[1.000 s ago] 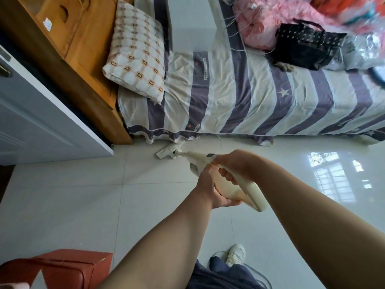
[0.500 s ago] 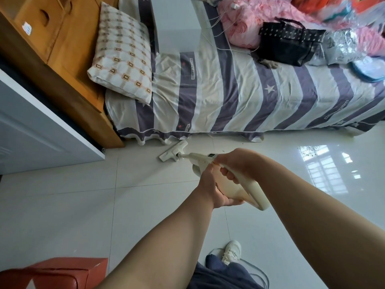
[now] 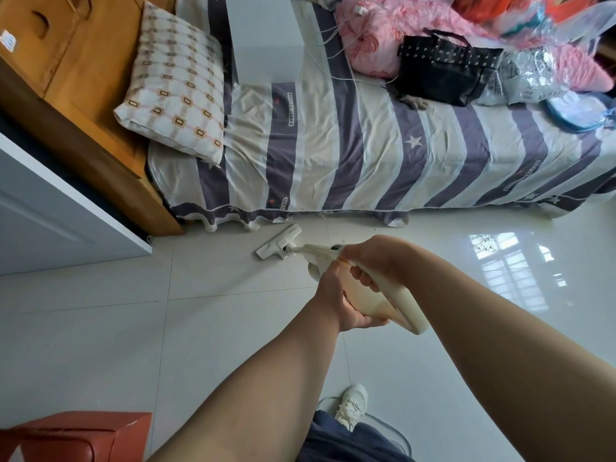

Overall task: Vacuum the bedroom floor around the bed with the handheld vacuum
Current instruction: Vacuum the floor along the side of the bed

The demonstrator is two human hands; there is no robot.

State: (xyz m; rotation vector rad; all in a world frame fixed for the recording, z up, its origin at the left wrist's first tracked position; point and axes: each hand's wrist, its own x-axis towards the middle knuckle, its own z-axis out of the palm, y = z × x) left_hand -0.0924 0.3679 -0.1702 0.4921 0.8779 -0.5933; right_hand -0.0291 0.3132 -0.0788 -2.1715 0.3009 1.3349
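We hold the handheld vacuum [image 3: 400, 303] out in front of us with both hands, over the white tiled floor [image 3: 100, 328]. Our right hand [image 3: 375, 261] is on top, its fingers curled down round the front of the cream handle. Our left hand [image 3: 333, 295] comes in from the left and below, the palm against the side of the body and the fingers wrapped underneath it. The two hands are close together, almost touching, and the looped rear of the handle sticks out behind them towards us.

From the hands a short neck runs forward and left to the floor head [image 3: 279, 242], which lies flat on the tiles, set at an angle. It sits just short of the hanging hem of the striped sheet on the bed [image 3: 333, 155], near the bed's pillow end, with a narrow strip of tile between the two.

On the bed lie a patterned pillow [image 3: 176, 85], a white box [image 3: 266, 38], a pink quilt [image 3: 376, 31] and a black handbag [image 3: 443, 68]. A wooden cabinet [image 3: 66, 78] and a white door [image 3: 50, 211] stand to the left. Near our feet we see one white shoe [image 3: 351, 405] and, at lower left, a red-brown box [image 3: 76, 435].
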